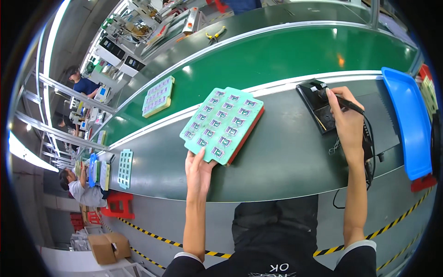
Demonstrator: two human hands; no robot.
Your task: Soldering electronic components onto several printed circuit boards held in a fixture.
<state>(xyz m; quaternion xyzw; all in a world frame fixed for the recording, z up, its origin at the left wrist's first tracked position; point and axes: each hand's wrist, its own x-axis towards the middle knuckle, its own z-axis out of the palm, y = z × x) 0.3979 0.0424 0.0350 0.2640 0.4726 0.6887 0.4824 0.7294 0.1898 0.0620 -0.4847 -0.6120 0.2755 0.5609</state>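
My left hand [199, 171] grips the near edge of a stack of trays, thumb on top. The top tray is a mint-green tray [220, 123] with rows of small components in its pockets. A reddish-brown layer [248, 135] shows under its right side. Over at the right, my right hand [347, 113] closes round a black corded handle [349, 104] that looks like a soldering iron. Its front end is at a black stand [315, 104] on the bench; the tip is hidden there.
A blue plastic tray [410, 124] lies at the right end of the dark bench [286, 157]. Another filled tray [158, 97] sits on the green conveyor belt [286, 62]. An unfilled mint tray [125, 168] lies to the left. Yellow-handled pliers [216, 35] rest beyond. A co-worker [85, 189] sits far left.
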